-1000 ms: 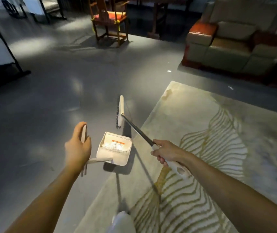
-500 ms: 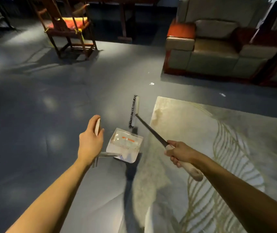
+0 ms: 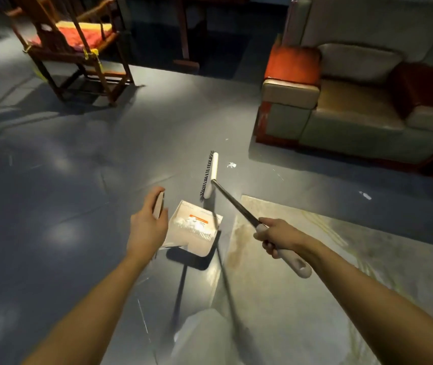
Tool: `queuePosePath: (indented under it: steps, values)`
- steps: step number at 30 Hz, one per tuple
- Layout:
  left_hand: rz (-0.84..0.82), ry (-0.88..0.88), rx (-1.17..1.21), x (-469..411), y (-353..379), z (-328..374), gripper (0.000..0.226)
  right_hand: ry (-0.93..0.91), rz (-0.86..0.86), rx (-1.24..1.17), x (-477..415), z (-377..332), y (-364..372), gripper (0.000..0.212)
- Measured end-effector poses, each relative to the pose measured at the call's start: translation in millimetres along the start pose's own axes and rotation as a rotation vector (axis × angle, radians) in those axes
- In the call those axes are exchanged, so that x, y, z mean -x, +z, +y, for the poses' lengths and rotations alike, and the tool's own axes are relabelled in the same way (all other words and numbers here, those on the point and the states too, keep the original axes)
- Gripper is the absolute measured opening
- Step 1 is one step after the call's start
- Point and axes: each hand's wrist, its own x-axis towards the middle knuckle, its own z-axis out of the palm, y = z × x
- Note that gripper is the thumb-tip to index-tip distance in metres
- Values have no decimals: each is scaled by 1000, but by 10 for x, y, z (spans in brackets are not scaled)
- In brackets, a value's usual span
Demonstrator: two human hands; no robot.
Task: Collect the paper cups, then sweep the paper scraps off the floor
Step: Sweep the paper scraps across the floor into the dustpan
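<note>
My left hand [image 3: 147, 227] grips the handle of a white dustpan [image 3: 195, 227], held just above the grey floor with white scraps inside it. My right hand [image 3: 278, 237] grips the pale handle of a broom. Its dark shaft runs up-left to the white broom head [image 3: 210, 175] with black bristles, which hangs just beyond the dustpan. A white paper scrap [image 3: 231, 165] lies on the floor right of the broom head. Another scrap [image 3: 365, 195] lies farther right. No paper cups are in view.
A beige rug [image 3: 341, 272] with curved lines covers the floor on the right. A cushioned sofa [image 3: 355, 109] with red-brown arms stands at the back right. A wooden chair [image 3: 76, 48] with an orange cushion stands at the back left. My pale trouser leg [image 3: 205, 338] shows at the bottom.
I have walked forward toward the sofa, carrying the dustpan and broom. The rug's far edge has slid back under my right arm, and the paper scraps are closer to the broom head.
</note>
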Motion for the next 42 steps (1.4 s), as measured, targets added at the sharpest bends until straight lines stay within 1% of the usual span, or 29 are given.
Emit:
queuePosePath:
  steps: [2, 6, 11, 16, 19, 22, 26, 28, 31, 34, 36, 38, 42]
  values:
    - [1, 6, -16, -598, 306, 118, 42, 17, 3, -27, -520, -350, -318, 23]
    - [-23, -29, -24, -1782, 1000, 277, 42, 15, 29, -4, -1608, -952, -928, 42]
    - [-67, -117, -13, -3001, 1742, 561, 43, 55, 30, 30, -2709, -1692, -1722, 40]
    - [-132, -175, -36, -3859, 2220, 851, 44, 102, 10, 41, -3566, -2331, -2506, 35]
    - [-157, -219, -61, -4326, 2494, 922, 43, 108, -11, 98, -4198, -2644, -2976, 34]
    - [-145, -261, -85, -4684, 2747, 982, 43, 112, -17, 176, -4823, -2918, -3393, 33]
    - [-151, -343, -114, -5055, 3016, 1061, 42, 123, -15, 280, -5519, -3260, -3785, 40]
    - [-171, -356, -133, -5237, 3092, 1110, 42, 111, -8, 373, -5831, -3432, -3909, 40]
    - [-166, -372, -156, -5499, 3142, 1141, 42, 71, -6, 574, -6264, -3671, -4001, 38]
    - [-142, -380, -167, -5688, 3220, 1161, 42, 38, -13, 849, -6610, -3847, -3992, 40]
    - [-146, -365, -152, -5741, 3265, 1167, 44, 36, -21, 1005, -6773, -3840, -3928, 39]
    - [-160, -356, -149, -5780, 3257, 1161, 46, 65, -95, 1123, -6844, -3747, -3840, 41]
    - [-149, -374, -127, -5872, 3171, 1124, 45, 125, -254, 1327, -6589, -3569, -3684, 59]
